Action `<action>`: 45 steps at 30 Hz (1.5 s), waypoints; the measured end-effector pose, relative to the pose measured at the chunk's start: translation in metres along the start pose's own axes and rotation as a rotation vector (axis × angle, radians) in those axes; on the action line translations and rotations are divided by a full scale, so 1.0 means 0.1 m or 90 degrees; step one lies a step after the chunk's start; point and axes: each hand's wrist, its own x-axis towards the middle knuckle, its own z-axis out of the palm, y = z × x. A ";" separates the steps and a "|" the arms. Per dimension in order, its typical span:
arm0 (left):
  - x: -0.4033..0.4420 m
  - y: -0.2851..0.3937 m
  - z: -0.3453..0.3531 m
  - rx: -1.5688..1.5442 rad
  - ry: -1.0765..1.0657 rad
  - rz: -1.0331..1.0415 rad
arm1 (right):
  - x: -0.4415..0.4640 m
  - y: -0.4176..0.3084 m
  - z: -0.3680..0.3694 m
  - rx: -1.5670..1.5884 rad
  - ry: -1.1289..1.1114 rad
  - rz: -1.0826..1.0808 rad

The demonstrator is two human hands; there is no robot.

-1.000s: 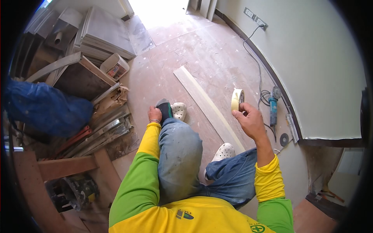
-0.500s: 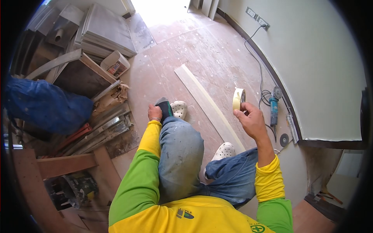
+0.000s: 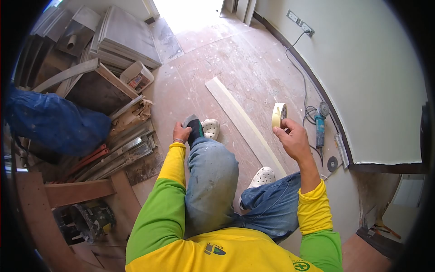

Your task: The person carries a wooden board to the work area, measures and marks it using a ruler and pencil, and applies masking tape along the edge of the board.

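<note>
In my right hand [image 3: 293, 138] is a roll of pale yellow masking tape [image 3: 276, 115], pinched at its lower edge between thumb and fingers and held upright above the floor. My left hand [image 3: 181, 132] is closed around the side of my foot in a dark grey and green sock [image 3: 195, 129]; its fingertips are partly hidden. Beside that foot sits an empty white clog [image 3: 210, 128] with holes. The other white clog [image 3: 263, 176] is on my other foot. Between my feet and the tape, a long pale strip of board [image 3: 240, 120] lies on the floor.
A teal angle grinder [image 3: 320, 127] rests by the right wall, its cord running to a wall outlet [image 3: 306, 29]. Near it lies a dark disc [image 3: 332, 162]. Stacked panels [image 3: 129, 34], a white tub [image 3: 137, 76], a blue bag [image 3: 56, 120] and metal profiles [image 3: 131, 152] crowd the left.
The view has shifted very slightly. My left hand stays on the socked foot, and my right hand keeps the tape roll at nearly the same spot.
</note>
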 end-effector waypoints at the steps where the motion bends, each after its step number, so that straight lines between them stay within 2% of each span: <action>1: 0.00 -0.01 0.01 0.003 0.007 0.022 | 0.00 -0.01 0.00 -0.001 0.001 0.000; 5: 0.02 -0.10 0.03 -0.005 0.017 0.075 | 0.00 -0.02 0.01 0.001 -0.001 0.009; 18: 0.10 -0.37 0.21 0.033 0.034 0.085 | 0.00 -0.04 0.01 -0.003 -0.004 0.002; 20: 0.17 -0.51 0.12 -0.115 -0.106 0.054 | 0.00 -0.05 0.01 -0.003 -0.007 0.006; 21: 0.17 -0.53 0.10 -0.114 -0.105 0.054 | 0.00 -0.06 0.01 -0.006 -0.009 0.011; 23: 0.18 -0.56 0.06 -0.313 -0.194 -0.045 | -0.01 -0.04 0.02 -0.003 -0.007 0.007; 29: 0.22 -0.27 -0.21 -0.261 -0.277 -0.069 | -0.01 -0.03 0.00 0.002 -0.002 0.010; 31: 0.19 -0.23 -0.21 -0.193 -0.245 -0.071 | -0.01 -0.04 0.00 0.006 -0.004 0.023; 33: 0.11 -0.19 -0.18 0.017 -0.107 0.040 | -0.01 -0.03 0.00 0.008 0.001 0.010; 37: -0.09 -0.04 -0.15 0.019 -0.016 0.068 | -0.02 -0.01 0.01 0.017 0.004 0.008; 41: -0.12 -0.05 -0.09 0.013 0.015 0.098 | -0.01 0.01 0.01 0.011 0.006 0.007; 45: 0.05 -0.23 -0.02 -0.008 -0.017 0.094 | 0.00 0.02 0.02 0.022 0.008 0.006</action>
